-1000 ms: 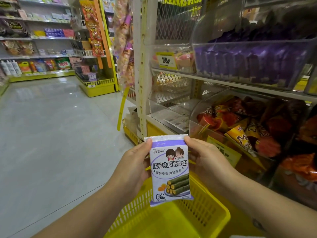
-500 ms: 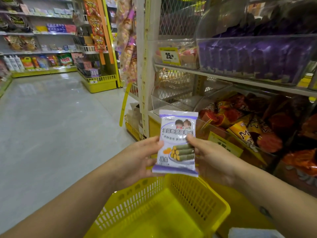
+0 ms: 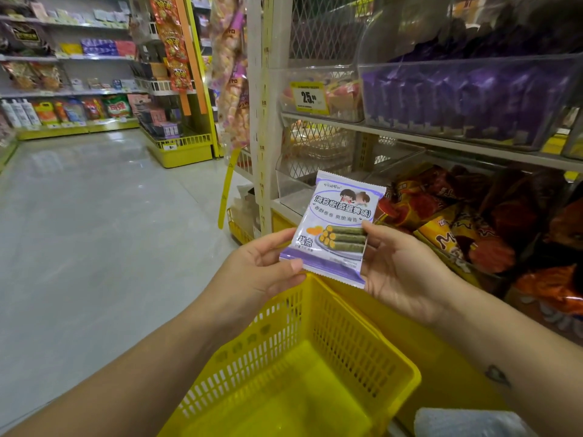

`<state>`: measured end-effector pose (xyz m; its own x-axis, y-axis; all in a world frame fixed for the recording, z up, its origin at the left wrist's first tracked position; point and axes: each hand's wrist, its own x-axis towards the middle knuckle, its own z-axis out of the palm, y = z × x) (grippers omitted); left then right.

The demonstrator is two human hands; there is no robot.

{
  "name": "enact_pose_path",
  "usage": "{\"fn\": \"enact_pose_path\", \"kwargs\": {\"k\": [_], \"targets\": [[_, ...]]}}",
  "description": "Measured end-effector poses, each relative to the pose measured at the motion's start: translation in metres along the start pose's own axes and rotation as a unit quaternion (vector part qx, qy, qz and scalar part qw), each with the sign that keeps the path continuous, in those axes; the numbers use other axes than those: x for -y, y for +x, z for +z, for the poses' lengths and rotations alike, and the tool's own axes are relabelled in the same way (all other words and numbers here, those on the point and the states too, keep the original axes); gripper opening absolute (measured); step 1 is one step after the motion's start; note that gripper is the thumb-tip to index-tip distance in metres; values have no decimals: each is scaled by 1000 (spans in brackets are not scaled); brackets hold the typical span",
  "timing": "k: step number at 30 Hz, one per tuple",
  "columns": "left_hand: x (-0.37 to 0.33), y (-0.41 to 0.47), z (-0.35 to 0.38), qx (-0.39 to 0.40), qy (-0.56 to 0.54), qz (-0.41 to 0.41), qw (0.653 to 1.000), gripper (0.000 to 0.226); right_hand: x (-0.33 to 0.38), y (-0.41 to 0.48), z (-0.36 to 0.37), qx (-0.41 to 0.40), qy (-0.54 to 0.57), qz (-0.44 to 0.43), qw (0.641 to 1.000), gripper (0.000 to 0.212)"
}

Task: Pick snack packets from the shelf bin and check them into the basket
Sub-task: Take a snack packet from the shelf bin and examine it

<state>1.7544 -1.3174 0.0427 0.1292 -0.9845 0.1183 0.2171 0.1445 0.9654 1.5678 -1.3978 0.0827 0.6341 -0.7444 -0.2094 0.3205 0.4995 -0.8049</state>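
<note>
A white and purple snack packet [image 3: 337, 225] with seaweed rolls printed on it is held face up in front of me. My left hand [image 3: 262, 269] pinches its lower left corner with the thumb on top. My right hand [image 3: 397, 272] holds its right edge, thumb on the front. Below the packet hangs a yellow plastic basket [image 3: 315, 351] with nothing visible inside. A clear shelf bin [image 3: 467, 102] full of purple packets stands on the upper shelf to the right.
A lower bin [image 3: 473, 222] holds red and orange snack packets. A clear bin with a yellow 25 price tag [image 3: 310, 97] sits left of the purple one. A white perforated shelf post [image 3: 262, 121] rises in the middle. The grey aisle floor [image 3: 94, 231] opens to the left.
The packet has tilted back and risen slightly away from me, and both hands have slid down to grip its lower half. The basket shows more fully below.
</note>
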Motion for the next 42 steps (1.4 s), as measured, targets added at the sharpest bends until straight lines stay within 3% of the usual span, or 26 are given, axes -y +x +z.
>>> {"fn": "enact_pose_path", "kwargs": {"k": [8, 14, 15, 20, 24, 27, 31, 37, 42], "targets": [[-8, 0, -6, 50, -47, -27, 997, 45, 9, -3, -4, 51, 15, 29, 998, 39], [-9, -4, 7, -26, 130, 19, 991, 33, -9, -3, 5, 32, -201, -113, 972, 29], [-10, -5, 12, -13, 135, 19, 991, 30, -15, -3, 8, 33, -231, -130, 964, 27], [-5, -4, 20, 14, 84, 11, 996, 70, -30, -9, 19, 91, -294, -143, 941, 40], [-6, -6, 13, 19, 45, -13, 999, 62, -28, -9, 16, 69, -376, -158, 910, 36], [-8, -10, 9, 57, -15, -38, 998, 53, -21, -5, 12, 29, -355, -193, 914, 36], [-8, -13, 12, 101, -14, -59, 993, 53, -15, -1, 7, 46, -292, -185, 937, 35], [-6, -6, 12, -5, 62, 34, 998, 63, -15, -10, 8, 42, -395, -294, 869, 47], [-2, -6, 9, -16, 23, 8, 1000, 61, -14, -13, 12, 93, -379, -291, 873, 53]]}}
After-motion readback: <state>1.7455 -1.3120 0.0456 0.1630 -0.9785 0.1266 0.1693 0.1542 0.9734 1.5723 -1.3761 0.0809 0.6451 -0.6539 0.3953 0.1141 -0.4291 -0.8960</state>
